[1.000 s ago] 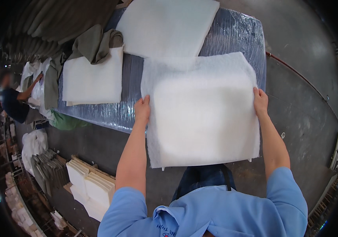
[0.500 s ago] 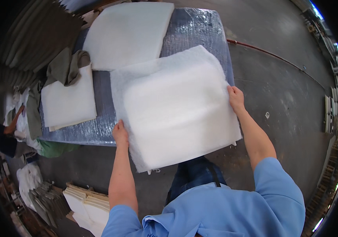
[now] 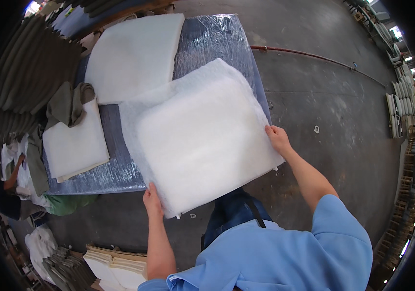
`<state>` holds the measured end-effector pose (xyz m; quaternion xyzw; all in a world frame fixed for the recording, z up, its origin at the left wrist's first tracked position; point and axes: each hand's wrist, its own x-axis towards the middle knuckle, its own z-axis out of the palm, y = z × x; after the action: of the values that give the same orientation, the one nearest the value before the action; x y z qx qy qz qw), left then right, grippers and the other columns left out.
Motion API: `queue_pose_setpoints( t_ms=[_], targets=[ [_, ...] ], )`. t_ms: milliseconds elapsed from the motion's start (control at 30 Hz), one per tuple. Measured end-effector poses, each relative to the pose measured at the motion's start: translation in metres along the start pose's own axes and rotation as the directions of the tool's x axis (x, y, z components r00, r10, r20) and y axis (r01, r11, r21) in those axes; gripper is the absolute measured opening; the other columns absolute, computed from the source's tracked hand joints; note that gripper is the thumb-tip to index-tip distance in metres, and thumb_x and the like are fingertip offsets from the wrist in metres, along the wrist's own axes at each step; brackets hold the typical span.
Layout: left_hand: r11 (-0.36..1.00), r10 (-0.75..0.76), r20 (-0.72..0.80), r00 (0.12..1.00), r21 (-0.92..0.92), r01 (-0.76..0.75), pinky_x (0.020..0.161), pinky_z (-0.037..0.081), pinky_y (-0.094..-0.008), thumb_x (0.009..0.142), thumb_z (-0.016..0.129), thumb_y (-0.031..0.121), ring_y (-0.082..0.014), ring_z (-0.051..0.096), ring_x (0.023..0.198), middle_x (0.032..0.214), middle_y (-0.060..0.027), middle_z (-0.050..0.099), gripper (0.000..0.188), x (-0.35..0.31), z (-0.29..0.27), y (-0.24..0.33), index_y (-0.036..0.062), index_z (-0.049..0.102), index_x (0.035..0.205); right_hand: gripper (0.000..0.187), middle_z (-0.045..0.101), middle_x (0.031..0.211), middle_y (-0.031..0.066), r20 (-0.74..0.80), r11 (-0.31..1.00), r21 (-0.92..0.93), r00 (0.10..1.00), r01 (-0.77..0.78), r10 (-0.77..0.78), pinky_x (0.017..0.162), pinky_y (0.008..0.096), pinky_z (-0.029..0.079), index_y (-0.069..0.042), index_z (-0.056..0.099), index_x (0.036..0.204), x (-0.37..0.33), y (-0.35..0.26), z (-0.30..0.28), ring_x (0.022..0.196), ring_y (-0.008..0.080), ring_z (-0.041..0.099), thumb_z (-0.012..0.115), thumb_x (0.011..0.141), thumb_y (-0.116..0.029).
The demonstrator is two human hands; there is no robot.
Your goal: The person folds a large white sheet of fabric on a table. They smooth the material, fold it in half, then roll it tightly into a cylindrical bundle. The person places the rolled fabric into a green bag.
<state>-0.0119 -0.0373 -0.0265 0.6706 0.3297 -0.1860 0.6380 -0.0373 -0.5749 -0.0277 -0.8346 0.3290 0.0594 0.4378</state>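
Observation:
A large white foam cushion (image 3: 202, 136) with a layer of fluffy wadding reaches out toward me over the near edge of the plastic-wrapped table (image 3: 212, 39). The wadding (image 3: 144, 99) sticks out past the foam along the far and left sides. At the near left corner, my left hand (image 3: 153, 200) is closed on the cushion's edge. My right hand (image 3: 278, 138) grips the right side, thumb on top, its other fingers partly hidden. Behind it lies a second white foam piece (image 3: 132, 58) with a curved side. To the left is a smaller white pad (image 3: 76, 140) with grey-green fabric (image 3: 65, 104) bunched on it.
Stacked grey-green pieces (image 3: 33, 72) stand at the far left. Another person (image 3: 4, 189) works at the left beside white and green material (image 3: 69, 203). Cream foam pieces (image 3: 115, 266) sit low at the near left. A reddish pipe or hose (image 3: 309, 53) crosses the floor at right.
My left hand has slid down the cushion's side toward its near left corner. My right hand keeps its place on the right side. The whole view has shifted and turned slightly.

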Motion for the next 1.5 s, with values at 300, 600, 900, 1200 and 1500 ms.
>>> queue_pose_setpoints(
  t_ms=[300,600,900,1200,1500],
  targets=[
    [0.993,-0.007,-0.101,0.995,-0.121,-0.006,0.08,0.054,-0.0335,0.112,0.054,0.048,-0.017,0.068,0.089,0.101,-0.0055,0.072,0.053,0.009,0.002,-0.009,-0.0006,0.07,0.124,0.054,0.065,0.071,0.0047,-0.043,0.998,0.016,0.997,0.06,-0.059,0.064,0.041,0.049,0.001,0.069,0.091,0.014,0.016,-0.007,0.072,0.0193,0.066,0.059,0.107,-0.05],
    [0.987,-0.159,0.14,0.977,-0.003,0.161,0.101,0.053,-0.0438,0.101,0.052,0.074,-0.0305,0.065,0.127,0.142,-0.0154,0.066,0.084,0.095,-0.018,0.105,0.0061,0.056,0.15,0.065,0.068,0.086,0.0054,0.075,0.981,0.181,0.995,-0.075,0.062,0.068,0.0339,0.051,-0.001,0.074,0.104,0.103,-0.077,-0.014,0.075,0.0172,0.064,0.053,0.107,-0.062],
    [0.998,-0.027,-0.015,1.0,-0.052,0.027,0.107,0.052,-0.0462,0.105,0.065,0.048,-0.0304,0.066,0.124,0.142,-0.0184,0.064,0.067,0.152,0.052,0.148,-0.0026,0.054,0.148,0.054,0.073,0.095,0.01,0.032,0.933,0.359,0.999,-0.011,0.0,0.085,0.0396,0.051,-0.002,0.076,0.104,0.17,-0.129,0.042,0.089,0.0218,0.065,0.061,0.105,-0.053],
    [0.977,0.201,-0.287,0.937,-0.006,-0.212,0.109,0.05,-0.0401,0.112,0.054,0.038,-0.0305,0.064,0.125,0.143,-0.0194,0.063,0.057,0.171,0.052,0.115,-0.006,0.053,0.147,0.046,0.052,0.067,0.001,-0.269,0.966,0.184,0.955,0.18,-0.127,0.064,0.0369,0.041,-0.002,0.059,0.075,0.183,-0.098,0.042,0.067,0.0132,0.044,0.067,0.103,-0.039],
    [0.995,0.007,-0.228,0.974,-0.095,-0.029,0.113,0.047,-0.0416,0.111,0.055,0.045,-0.0304,0.059,0.134,0.148,-0.0179,0.061,0.062,0.161,0.051,0.126,-0.0031,0.053,0.15,0.042,0.056,0.071,-0.005,-0.129,0.959,0.278,0.991,0.062,-0.026,0.062,0.0332,0.041,-0.004,0.065,0.079,0.187,-0.103,0.045,0.069,0.0093,0.048,0.068,0.105,-0.037]
  ],
)
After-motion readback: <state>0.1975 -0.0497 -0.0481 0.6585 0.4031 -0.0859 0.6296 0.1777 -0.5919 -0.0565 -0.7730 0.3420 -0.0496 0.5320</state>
